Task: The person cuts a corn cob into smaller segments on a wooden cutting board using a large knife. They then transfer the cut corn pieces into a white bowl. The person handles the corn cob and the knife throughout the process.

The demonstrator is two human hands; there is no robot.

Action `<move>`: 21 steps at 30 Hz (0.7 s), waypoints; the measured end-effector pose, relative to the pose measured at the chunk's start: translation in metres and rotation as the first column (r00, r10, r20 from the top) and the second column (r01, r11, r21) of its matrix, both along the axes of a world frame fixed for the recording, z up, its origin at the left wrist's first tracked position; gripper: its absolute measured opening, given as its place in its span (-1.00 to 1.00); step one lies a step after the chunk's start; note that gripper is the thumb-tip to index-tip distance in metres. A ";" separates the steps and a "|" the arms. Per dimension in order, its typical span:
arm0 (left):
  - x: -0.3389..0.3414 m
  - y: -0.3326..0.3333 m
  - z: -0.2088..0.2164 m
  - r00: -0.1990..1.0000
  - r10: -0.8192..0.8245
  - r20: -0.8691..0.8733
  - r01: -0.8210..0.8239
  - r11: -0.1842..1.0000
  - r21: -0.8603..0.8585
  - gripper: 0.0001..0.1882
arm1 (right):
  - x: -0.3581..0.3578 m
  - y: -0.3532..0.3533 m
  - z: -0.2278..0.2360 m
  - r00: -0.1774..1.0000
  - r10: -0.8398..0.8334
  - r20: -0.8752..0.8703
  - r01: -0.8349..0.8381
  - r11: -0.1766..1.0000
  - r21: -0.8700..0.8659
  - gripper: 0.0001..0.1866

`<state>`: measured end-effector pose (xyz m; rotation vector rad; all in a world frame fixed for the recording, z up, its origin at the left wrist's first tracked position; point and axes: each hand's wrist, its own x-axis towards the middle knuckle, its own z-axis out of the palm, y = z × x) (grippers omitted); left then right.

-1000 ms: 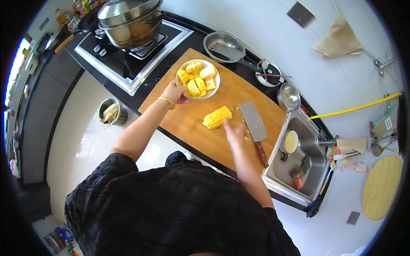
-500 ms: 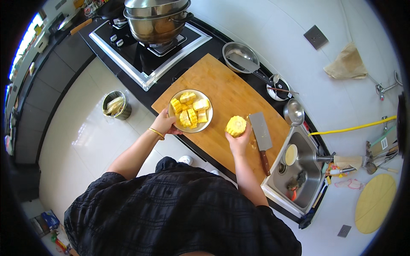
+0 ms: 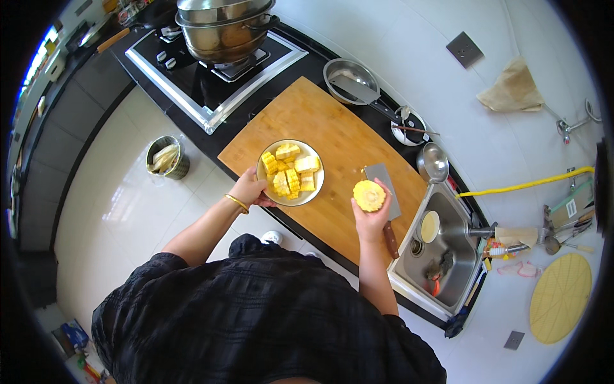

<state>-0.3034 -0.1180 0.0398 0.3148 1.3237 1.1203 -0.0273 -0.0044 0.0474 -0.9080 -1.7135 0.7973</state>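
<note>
My left hand (image 3: pixel 251 189) grips the near-left rim of a round plate (image 3: pixel 318 186) that bears several cut chunks of yellow corn (image 3: pixel 287 182). The plate is over the left front part of a wooden cutting board (image 3: pixel 281 115). My right hand (image 3: pixel 373 219) is closed around a thick piece of corn on the cob (image 3: pixel 369 196), its cut face turned up. Just beyond that hand lies a cleaver (image 3: pixel 382 185) on the board, partly covered by the hand and corn. The cleaver's wooden handle (image 3: pixel 391 240) points toward me.
A big steel pot (image 3: pixel 224 38) stands on the gas stove at the far left. Behind the board sit a steel bowl (image 3: pixel 351 72) with a knife across it and a ladle (image 3: pixel 433 162). The sink (image 3: pixel 462 281) is at the right, a bin (image 3: pixel 168 157) on the floor at left.
My right hand has moved right with the corn piece, now overlapping the cleaver. The plate in my left hand has shifted slightly right. The whole view has drifted a little.
</note>
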 end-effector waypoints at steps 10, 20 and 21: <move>0.051 0.006 0.002 0.978 0.185 0.100 -0.187 0.982 0.018 -0.58 | 0.114 -0.015 0.007 0.966 -0.198 -0.167 0.163 0.966 -0.201 -0.21; 0.106 -0.027 0.031 0.939 0.310 0.151 -0.329 0.936 0.128 -0.63 | 0.185 -0.016 -0.012 0.943 -0.168 -0.286 0.117 0.975 -0.189 -0.16; 0.108 -0.038 0.040 0.936 0.320 0.149 -0.336 0.936 0.104 -0.62 | 0.187 -0.012 -0.011 0.946 -0.142 -0.291 0.081 0.974 -0.210 -0.16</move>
